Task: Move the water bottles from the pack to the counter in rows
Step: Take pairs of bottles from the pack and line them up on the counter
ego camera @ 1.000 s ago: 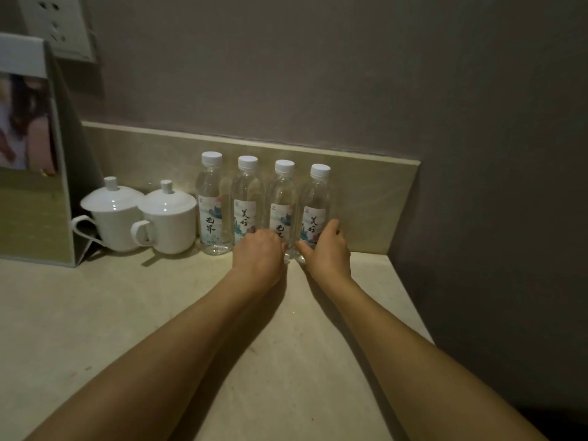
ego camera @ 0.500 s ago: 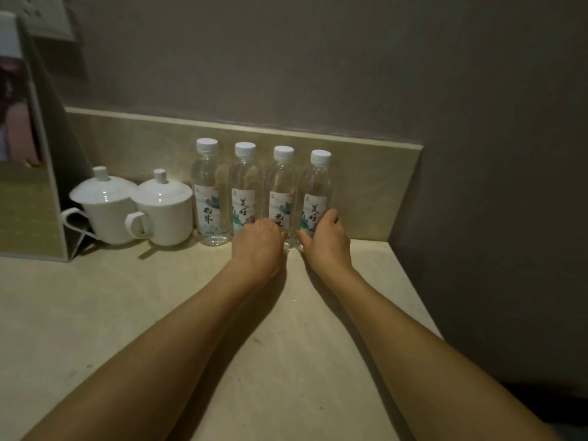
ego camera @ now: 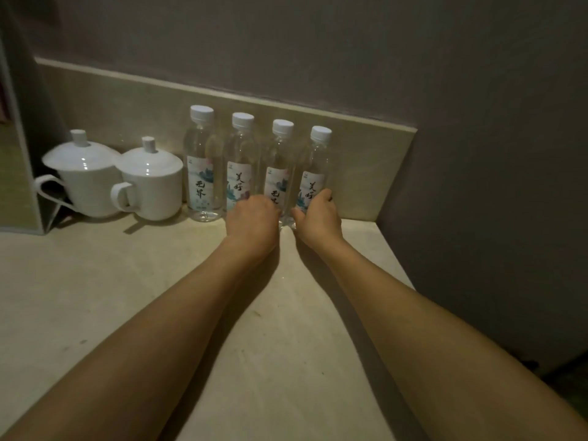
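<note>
Several clear water bottles with white caps stand upright in a row against the backsplash on the pale counter (ego camera: 95,281). From the left: a first bottle (ego camera: 201,160), a second bottle (ego camera: 241,154), a third bottle (ego camera: 280,157) and a fourth bottle (ego camera: 316,160). My left hand (ego camera: 253,221) is curled around the base of the second bottle. My right hand (ego camera: 318,218) wraps the base of the fourth bottle, thumb on its label. The third bottle stands between my hands. No pack is in view.
Two white lidded cups (ego camera: 84,179) (ego camera: 152,183) stand left of the bottles. A standing frame or board (ego camera: 19,173) closes the far left. A dark wall (ego camera: 493,186) bounds the counter on the right, with the counter's right edge (ego camera: 397,265) close to my right arm.
The view has shifted, so the bottles sit lower and further right in the picture. Both hands stay at the bases of the same bottles; the row has not visibly moved.
</note>
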The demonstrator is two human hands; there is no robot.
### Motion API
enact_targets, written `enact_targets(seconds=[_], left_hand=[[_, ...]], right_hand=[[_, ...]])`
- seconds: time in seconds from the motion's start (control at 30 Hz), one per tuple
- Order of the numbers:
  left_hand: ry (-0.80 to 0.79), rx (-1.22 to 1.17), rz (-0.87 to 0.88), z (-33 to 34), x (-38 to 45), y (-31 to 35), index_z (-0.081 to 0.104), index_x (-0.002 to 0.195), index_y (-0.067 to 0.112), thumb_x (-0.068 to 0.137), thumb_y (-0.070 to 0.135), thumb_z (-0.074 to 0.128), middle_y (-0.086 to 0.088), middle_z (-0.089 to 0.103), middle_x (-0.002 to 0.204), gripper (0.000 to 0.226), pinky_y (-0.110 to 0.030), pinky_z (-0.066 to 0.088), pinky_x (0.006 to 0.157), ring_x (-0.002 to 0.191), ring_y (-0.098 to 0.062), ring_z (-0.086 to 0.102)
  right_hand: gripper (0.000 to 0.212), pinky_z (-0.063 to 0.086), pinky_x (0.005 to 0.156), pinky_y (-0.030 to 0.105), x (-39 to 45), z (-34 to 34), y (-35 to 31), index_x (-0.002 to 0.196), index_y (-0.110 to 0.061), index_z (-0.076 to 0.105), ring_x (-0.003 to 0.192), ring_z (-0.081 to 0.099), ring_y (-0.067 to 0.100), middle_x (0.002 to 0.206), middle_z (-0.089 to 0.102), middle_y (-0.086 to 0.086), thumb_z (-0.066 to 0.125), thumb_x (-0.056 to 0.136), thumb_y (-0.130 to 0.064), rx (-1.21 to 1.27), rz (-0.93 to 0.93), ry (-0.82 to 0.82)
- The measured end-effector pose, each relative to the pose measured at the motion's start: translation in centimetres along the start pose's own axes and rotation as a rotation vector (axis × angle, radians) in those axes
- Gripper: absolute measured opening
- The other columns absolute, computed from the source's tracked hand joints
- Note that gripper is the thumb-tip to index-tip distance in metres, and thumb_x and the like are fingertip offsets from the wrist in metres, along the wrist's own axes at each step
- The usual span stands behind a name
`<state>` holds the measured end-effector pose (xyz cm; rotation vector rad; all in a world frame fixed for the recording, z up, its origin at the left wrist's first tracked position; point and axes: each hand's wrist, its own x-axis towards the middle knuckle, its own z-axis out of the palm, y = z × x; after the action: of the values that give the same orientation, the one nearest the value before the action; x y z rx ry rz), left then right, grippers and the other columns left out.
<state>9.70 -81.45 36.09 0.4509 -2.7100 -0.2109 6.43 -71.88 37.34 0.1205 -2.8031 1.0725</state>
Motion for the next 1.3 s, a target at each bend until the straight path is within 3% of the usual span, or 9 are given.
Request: enact_targets(seconds=[0.23, 0.33, 0.5, 0.6, 0.73, 0.87, 0.97, 1.1, 1.3], left_hand=[[-0.008, -0.077, 0.005, -1.9, -1.8, -0.6, 0.065, 0.107, 0.006, 0.094, 0.035, 0.056, -0.015, 0.065, 0.105, 0.034, -0.038, 0.05, 0.076, 0.097, -0.033, 0.064], [-0.068, -0.216, 0.015, -3.3, -2.3, 0.0, 0.067, 0.088, 0.006, 0.09, 0.041, 0.056, -0.013, 0.07, 0.09, 0.037, -0.037, 0.056, 0.073, 0.082, -0.03, 0.067], [-0.148, -0.534, 0.02, -5.2, -4.1, 4.0, 0.069, 0.068, 0.013, 0.089, 0.042, 0.051, -0.003, 0.071, 0.062, 0.04, -0.04, 0.06, 0.069, 0.061, -0.018, 0.071], [-0.109, -0.541, 0.049, -5.6, -5.8, 7.4, 0.068, 0.068, 0.014, 0.08, 0.043, 0.04, -0.005, 0.071, 0.067, 0.042, -0.042, 0.06, 0.068, 0.063, -0.024, 0.07], [-0.062, -0.552, 0.077, -6.3, -8.7, 12.6, 0.065, 0.071, 0.014, 0.079, 0.046, 0.033, -0.006, 0.071, 0.074, 0.046, -0.042, 0.059, 0.071, 0.067, -0.027, 0.07], [-0.069, -0.578, 0.125, -6.9, -12.3, 18.8, 0.066, 0.082, 0.016, 0.079, 0.05, 0.032, -0.006, 0.071, 0.077, 0.048, -0.043, 0.059, 0.071, 0.07, -0.028, 0.07], [-0.047, -0.538, 0.178, -7.3, -15.8, 23.3, 0.061, 0.08, 0.019, 0.084, 0.051, 0.033, -0.005, 0.07, 0.08, 0.043, -0.043, 0.056, 0.074, 0.077, -0.03, 0.066], [-0.032, -0.496, 0.221, -7.1, -20.0, 28.9, 0.059, 0.087, 0.022, 0.085, 0.052, 0.033, -0.004, 0.07, 0.089, 0.039, -0.044, 0.054, 0.079, 0.084, -0.033, 0.064], [-0.179, -0.562, 0.288, -4.0, -25.2, 37.3, 0.058, 0.1, 0.029, 0.088, 0.051, 0.036, 0.0, 0.071, 0.09, 0.034, -0.044, 0.056, 0.079, 0.081, -0.026, 0.069]], right_hand=[[0.068, 0.043, 0.104, 0.05, -1.2, -0.7, -0.2, 0.145, -0.002, 0.023, 0.125, 0.049, 0.037, 0.145, 0.035, 0.02, 0.06, 0.093, -0.025, 0.035, 0.089, -0.037], [0.059, 0.043, 0.103, 0.052, -2.3, -2.0, -0.2, 0.142, -0.002, 0.027, 0.124, 0.049, 0.038, 0.144, 0.035, 0.02, 0.056, 0.094, -0.022, 0.073, 0.083, -0.044], [0.047, 0.042, 0.096, 0.041, -4.5, -6.7, 0.8, 0.134, 0.0, 0.034, 0.125, 0.047, 0.037, 0.143, 0.038, 0.022, 0.052, 0.094, -0.016, 0.151, 0.009, 0.013], [0.04, 0.037, 0.087, 0.034, -5.8, -10.3, 2.9, 0.128, 0.001, 0.037, 0.123, 0.047, 0.038, 0.139, 0.042, 0.022, 0.047, 0.093, -0.014, 0.154, -0.024, 0.053], [0.045, 0.041, 0.094, 0.037, -7.6, -15.0, 7.0, 0.135, 0.0, 0.036, 0.124, 0.048, 0.035, 0.14, 0.043, 0.019, 0.046, 0.094, -0.015, 0.184, -0.05, 0.096], [0.046, 0.037, 0.085, 0.028, -9.5, -19.6, 12.0, 0.137, -0.006, 0.039, 0.12, 0.053, 0.029, 0.133, 0.052, 0.015, 0.051, 0.095, -0.019, 0.235, -0.064, 0.123], [0.044, 0.043, 0.093, 0.034, -10.9, -22.9, 15.9, 0.135, -0.009, 0.044, 0.116, 0.055, 0.029, 0.124, 0.059, 0.014, 0.053, 0.094, -0.022, 0.285, -0.082, 0.199], [0.036, 0.046, 0.091, 0.036, -13.2, -27.0, 21.6, 0.125, -0.011, 0.052, 0.104, 0.061, 0.027, 0.095, 0.064, 0.003, 0.056, 0.091, -0.021, 0.277, -0.135, 0.326], [0.032, 0.056, 0.082, 0.046, -15.9, -31.8, 31.9, 0.118, -0.022, 0.052, 0.085, 0.067, 0.027, 0.088, 0.066, 0.0, 0.055, 0.088, -0.031, 0.317, -0.066, 0.304]])
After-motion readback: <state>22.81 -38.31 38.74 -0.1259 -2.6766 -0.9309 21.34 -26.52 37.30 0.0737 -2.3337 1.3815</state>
